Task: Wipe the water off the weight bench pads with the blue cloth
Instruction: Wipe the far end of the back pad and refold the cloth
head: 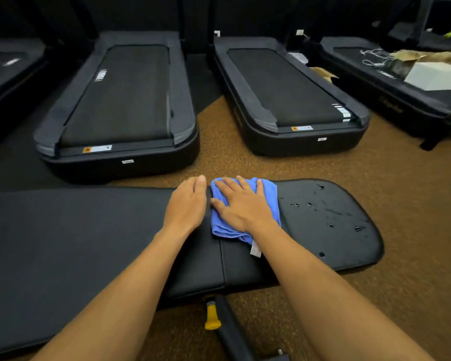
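blue cloth (245, 212) lies bunched on the seat pad (323, 217) under my flat, spread right hand (241, 207); my left hand (186, 201) rests open on the long pad (76, 230). beyond, droplets (310, 204) may get pushed off the edge, or smeared by a soaked cloth.

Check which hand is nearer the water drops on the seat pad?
Right. The right hand presses flat on the blue cloth, just beside the water drops on the seat pad. The left hand rests farther away, on the long pad.
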Available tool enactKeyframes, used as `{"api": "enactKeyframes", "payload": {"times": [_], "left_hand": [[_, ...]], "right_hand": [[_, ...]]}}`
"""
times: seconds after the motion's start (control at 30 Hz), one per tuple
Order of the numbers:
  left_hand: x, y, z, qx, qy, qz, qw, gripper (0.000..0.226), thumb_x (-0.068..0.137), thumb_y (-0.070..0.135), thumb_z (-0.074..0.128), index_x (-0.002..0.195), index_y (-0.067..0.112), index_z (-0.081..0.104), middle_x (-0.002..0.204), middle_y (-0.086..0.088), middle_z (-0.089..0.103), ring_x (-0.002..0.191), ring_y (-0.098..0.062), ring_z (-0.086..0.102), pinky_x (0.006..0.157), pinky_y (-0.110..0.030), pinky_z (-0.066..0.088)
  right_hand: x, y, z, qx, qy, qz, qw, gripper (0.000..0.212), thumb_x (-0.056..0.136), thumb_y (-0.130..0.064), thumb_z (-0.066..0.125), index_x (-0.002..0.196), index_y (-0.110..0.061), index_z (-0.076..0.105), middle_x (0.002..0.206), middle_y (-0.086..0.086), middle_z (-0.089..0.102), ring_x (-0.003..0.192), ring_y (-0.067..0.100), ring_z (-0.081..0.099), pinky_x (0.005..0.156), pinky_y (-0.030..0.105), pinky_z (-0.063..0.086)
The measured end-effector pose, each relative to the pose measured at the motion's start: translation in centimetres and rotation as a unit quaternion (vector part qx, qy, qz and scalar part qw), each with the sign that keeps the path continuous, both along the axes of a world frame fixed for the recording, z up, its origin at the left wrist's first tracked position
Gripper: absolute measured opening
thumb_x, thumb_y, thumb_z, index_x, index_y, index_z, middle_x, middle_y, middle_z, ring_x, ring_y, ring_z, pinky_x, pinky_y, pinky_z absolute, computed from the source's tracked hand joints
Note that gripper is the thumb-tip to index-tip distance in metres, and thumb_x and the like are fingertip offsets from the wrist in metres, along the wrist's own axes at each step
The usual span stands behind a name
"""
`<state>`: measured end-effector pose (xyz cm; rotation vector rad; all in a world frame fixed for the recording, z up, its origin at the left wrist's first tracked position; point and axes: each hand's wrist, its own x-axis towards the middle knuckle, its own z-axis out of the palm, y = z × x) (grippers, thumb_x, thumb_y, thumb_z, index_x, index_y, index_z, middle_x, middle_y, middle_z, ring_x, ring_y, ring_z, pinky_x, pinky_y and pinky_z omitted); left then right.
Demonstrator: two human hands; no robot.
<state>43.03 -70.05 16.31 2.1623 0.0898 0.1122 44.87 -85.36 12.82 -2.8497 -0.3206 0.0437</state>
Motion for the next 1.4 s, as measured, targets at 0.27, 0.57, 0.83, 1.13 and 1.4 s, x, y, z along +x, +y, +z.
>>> {"api": "enactKeyframes", "payload": {"times": [0.27, 0.57, 0.83, 1.13, 1.4], "left_hand": [[3.7, 1.8, 0.0, 0.052, 0.048, -0.042, 0.997, 0.045, 0.104, 0.052, 0.027, 0.095, 0.025, 0.062, 0.107, 0.003, 0.063, 0.104, -0.019, 0.055, 0.084, -0.034, 0.036], [4.3, 2.9, 0.0, 0.051, 0.088, -0.070, 0.992, 0.058, 0.101, 0.062, 0.021, 0.106, 0.023, 0.063, 0.125, -0.007, 0.065, 0.121, -0.029, 0.056, 0.096, -0.041, 0.041], [4.2, 3.0, 0.6, 0.051, 0.090, -0.076, 0.992, 0.060, 0.102, 0.061, 0.019, 0.114, 0.022, 0.063, 0.124, -0.007, 0.065, 0.119, -0.028, 0.057, 0.087, -0.038, 0.038], [5.5, 2.1, 0.9, 0.143, 0.074, -0.076, 0.984, 0.064, 0.102, 0.060, 0.017, 0.115, 0.018, 0.064, 0.121, -0.011, 0.067, 0.115, -0.035, 0.059, 0.086, -0.040, 0.038], [6.4, 3.1, 1.4, 0.121, 0.109, -0.086, 0.983, 0.066, 0.103, 0.060, 0.016, 0.123, 0.017, 0.062, 0.126, -0.013, 0.065, 0.120, -0.036, 0.055, 0.093, -0.042, 0.037]], "right_hand": [[4.9, 1.2, 1.6, -0.028, 0.041, -0.044, 0.998, 0.060, 0.095, -0.070, 0.024, 0.114, -0.028, 0.063, 0.124, 0.001, 0.068, 0.124, 0.026, 0.054, 0.108, 0.056, 0.027], [-2.9, 1.1, 0.8, -0.011, 0.016, -0.033, 0.999, 0.080, 0.091, -0.068, 0.010, 0.161, -0.029, 0.018, 0.169, -0.010, 0.007, 0.156, 0.015, -0.006, 0.123, 0.052, -0.007], [-8.7, 0.8, 0.7, -0.049, 0.039, -0.042, 0.997, 0.074, 0.094, -0.073, 0.003, 0.160, -0.040, -0.006, 0.165, -0.021, -0.019, 0.149, 0.006, -0.029, 0.123, 0.048, -0.014], [-4.0, 1.3, 1.2, -0.034, 0.043, -0.035, 0.998, 0.070, 0.096, -0.065, 0.014, 0.160, -0.039, 0.002, 0.166, -0.022, -0.009, 0.153, 0.008, -0.017, 0.123, 0.047, -0.013], [2.6, 2.3, 1.5, 0.011, 0.047, -0.043, 0.998, 0.050, 0.106, -0.049, 0.030, 0.149, -0.026, 0.044, 0.154, -0.009, 0.044, 0.153, 0.012, 0.015, 0.125, 0.049, -0.005]]}}
